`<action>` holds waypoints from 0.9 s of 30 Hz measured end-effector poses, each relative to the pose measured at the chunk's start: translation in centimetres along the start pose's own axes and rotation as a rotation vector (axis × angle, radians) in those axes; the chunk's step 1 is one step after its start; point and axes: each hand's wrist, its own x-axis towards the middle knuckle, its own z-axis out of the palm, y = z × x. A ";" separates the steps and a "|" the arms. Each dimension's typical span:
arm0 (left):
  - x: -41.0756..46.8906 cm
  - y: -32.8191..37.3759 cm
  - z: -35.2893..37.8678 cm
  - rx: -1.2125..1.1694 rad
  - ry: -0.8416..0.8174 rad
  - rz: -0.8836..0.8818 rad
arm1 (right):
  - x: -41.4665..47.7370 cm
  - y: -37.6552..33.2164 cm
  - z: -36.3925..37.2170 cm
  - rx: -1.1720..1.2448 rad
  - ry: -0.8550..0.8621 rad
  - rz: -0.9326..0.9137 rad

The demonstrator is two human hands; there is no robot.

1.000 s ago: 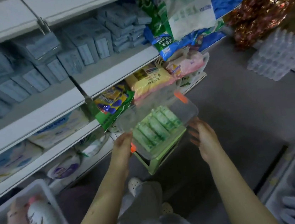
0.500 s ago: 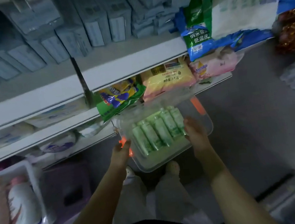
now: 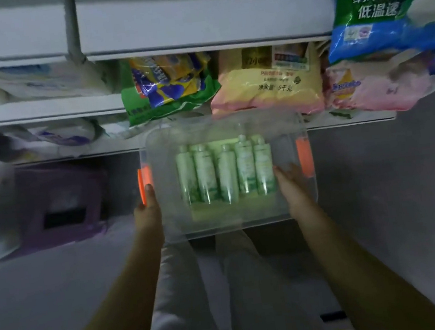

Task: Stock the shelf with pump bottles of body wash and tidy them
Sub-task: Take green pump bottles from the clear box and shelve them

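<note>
White shelf (image 3: 356,119) carrying a green-and-yellow bag (image 3: 168,86), yellow-and-pink sack (image 3: 267,90) and pink bag (image 3: 376,87) side by side, grey floor (image 3: 391,184) below, purple plastic stool (image 3: 62,205) standing on it

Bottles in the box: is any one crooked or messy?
Nothing is spilled. The five green bottles lie side by side in the clear box, but the middle bottle sits lower, so the row is uneven.
</note>
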 end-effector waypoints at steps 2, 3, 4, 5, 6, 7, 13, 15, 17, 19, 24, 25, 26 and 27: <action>0.3 -0.8 0.8 -0.045 0.040 -0.025 | 2.6 1.4 0.4 -0.117 0.005 0.013; 0.4 -1.1 1.0 -0.067 0.055 -0.030 | 3.7 2.0 0.7 -0.181 0.012 0.008; 0.6 -1.2 1.2 -0.092 0.066 -0.033 | 4.8 2.5 1.0 -0.210 0.013 0.022; 0.7 -1.3 1.3 -0.118 0.073 -0.029 | 5.7 2.8 1.3 -0.206 -0.008 0.045; 0.9 -1.4 1.4 -0.130 0.081 -0.029 | 6.7 3.2 1.6 -0.193 -0.029 0.060; 1.1 -1.5 1.6 -0.135 0.091 -0.029 | 7.5 3.4 1.9 -0.187 -0.029 0.056; 2.0 -2.2 2.1 -0.177 0.119 -0.021 | 10.8 4.2 4.4 -0.149 -0.107 0.066; 2.0 -2.2 2.2 -0.188 0.132 -0.014 | 10.2 3.7 4.9 -0.124 -0.112 0.052; 2.0 -2.3 2.3 -0.195 0.151 0.003 | 10.2 3.8 5.0 -0.168 -0.122 0.041; 1.9 -2.2 2.4 -0.199 0.167 0.014 | 10.3 3.7 5.0 -0.249 -0.155 0.039; 2.0 -2.2 2.4 -0.196 0.172 0.023 | 12.0 3.8 5.2 -0.332 -0.232 0.022; 2.0 -2.3 2.4 -0.194 0.169 0.027 | 12.1 3.8 5.2 -0.299 -0.221 0.023; 2.1 -2.4 2.5 -0.196 0.165 0.033 | 12.4 4.0 5.2 -0.261 -0.213 0.019; 2.2 -2.5 2.5 -0.198 0.164 0.040 | 12.6 4.3 5.3 -0.228 -0.209 0.004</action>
